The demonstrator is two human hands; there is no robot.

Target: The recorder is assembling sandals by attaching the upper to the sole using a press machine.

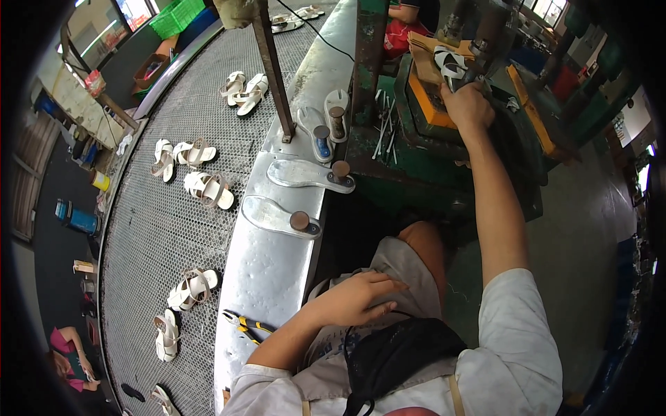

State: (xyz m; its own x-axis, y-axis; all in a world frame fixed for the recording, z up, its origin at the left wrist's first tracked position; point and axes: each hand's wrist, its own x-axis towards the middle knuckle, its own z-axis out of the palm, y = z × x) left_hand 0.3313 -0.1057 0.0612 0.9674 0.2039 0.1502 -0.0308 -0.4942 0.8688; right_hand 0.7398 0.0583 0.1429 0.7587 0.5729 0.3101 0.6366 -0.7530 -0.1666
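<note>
At the press, my right hand (470, 107) is closed around the near end of a white sandal (451, 64), which lies over a brown sheet on an orange block (431, 104). My fingers hide part of the grip, and a grey metal piece shows beside them. Across my lap rests my left hand (364, 299), its fingers stretched out and holding nothing. Pliers with yellow and black handles (251, 324) lie on the metal ledge (263, 270) near my left forearm. Several silver foot-shaped plates with round knobs, one of them a plate (274, 213), lie farther along it.
To the left, a perforated conveyor (139, 243) carries several white sandals (208, 188). A rusty upright post (276, 76) stands on the ledge. Thin metal rods (385, 128) lie beside the green press. Another person (69, 357) is at the far lower left; a second sits behind the press.
</note>
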